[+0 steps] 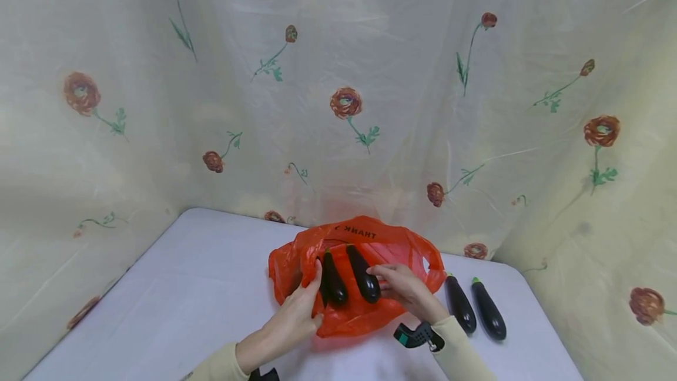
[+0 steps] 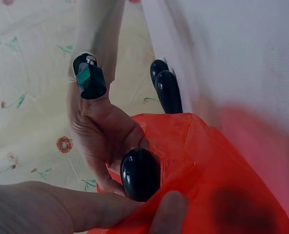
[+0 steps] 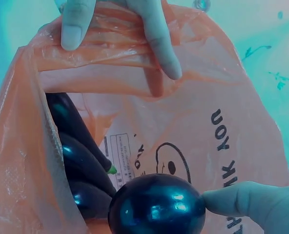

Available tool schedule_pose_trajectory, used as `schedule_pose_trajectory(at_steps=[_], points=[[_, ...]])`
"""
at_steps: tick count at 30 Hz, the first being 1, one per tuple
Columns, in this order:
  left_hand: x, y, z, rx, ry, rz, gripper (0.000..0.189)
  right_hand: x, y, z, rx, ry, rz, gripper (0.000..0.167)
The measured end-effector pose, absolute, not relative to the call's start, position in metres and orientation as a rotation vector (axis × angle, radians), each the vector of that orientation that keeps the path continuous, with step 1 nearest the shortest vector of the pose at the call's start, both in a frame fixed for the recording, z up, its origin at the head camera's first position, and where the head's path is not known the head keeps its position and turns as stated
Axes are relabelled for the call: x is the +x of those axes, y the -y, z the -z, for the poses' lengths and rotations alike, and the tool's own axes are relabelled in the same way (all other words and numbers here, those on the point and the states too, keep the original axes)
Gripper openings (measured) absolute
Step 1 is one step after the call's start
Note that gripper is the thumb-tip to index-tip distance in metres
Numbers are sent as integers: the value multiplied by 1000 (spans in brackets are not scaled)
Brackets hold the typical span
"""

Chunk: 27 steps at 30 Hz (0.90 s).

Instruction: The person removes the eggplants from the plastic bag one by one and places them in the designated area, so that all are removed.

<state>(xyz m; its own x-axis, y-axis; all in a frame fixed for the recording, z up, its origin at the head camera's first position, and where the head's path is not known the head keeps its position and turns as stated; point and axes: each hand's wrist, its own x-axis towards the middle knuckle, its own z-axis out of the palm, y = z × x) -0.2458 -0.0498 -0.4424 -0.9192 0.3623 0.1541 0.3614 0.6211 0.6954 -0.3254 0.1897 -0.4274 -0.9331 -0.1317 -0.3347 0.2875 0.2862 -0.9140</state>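
A red plastic bag (image 1: pixel 349 327) with black lettering lies on the table, its mouth toward me. My left hand (image 1: pixel 293 319) grips the near left edge of the mouth; in the left wrist view its thumb (image 2: pixel 170 212) presses on the red film. At the mouth, my right hand (image 1: pixel 404 288) holds an eggplant (image 1: pixel 362 275), its rounded end toward me. The right wrist view has the thumb (image 3: pixel 252 197) against this glossy eggplant (image 3: pixel 156 204). Several dark eggplants (image 3: pixel 81 124) lie inside the bag, partly hidden by its side; one eggplant (image 1: pixel 333 281) shows beside the held one.
Two more eggplants (image 1: pixel 461 304) (image 1: pixel 489 310) lie side by side on the white table (image 1: pixel 211 287), right of the bag. A flower-patterned plastic sheet (image 1: pixel 317 151) hangs behind and beside the table. A dark strap (image 1: pixel 418 335) circles the right wrist.
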Motion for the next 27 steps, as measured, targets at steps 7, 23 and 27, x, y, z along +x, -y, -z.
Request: schedule_pose_trajectory(at_steps=[7, 23, 27], points=[[-246, 49, 443, 617, -2836, -1187, 94, -320, -197, 425, 134, -2223, 1688, 38], [-247, 49, 443, 629, -2826, -1196, 94, -303, -212, 417, 135, -2248, 1695, 39], [-247, 48, 443, 623, -2822, -1200, 95, -299, -215, 416, 175, -2263, 1690, 39]])
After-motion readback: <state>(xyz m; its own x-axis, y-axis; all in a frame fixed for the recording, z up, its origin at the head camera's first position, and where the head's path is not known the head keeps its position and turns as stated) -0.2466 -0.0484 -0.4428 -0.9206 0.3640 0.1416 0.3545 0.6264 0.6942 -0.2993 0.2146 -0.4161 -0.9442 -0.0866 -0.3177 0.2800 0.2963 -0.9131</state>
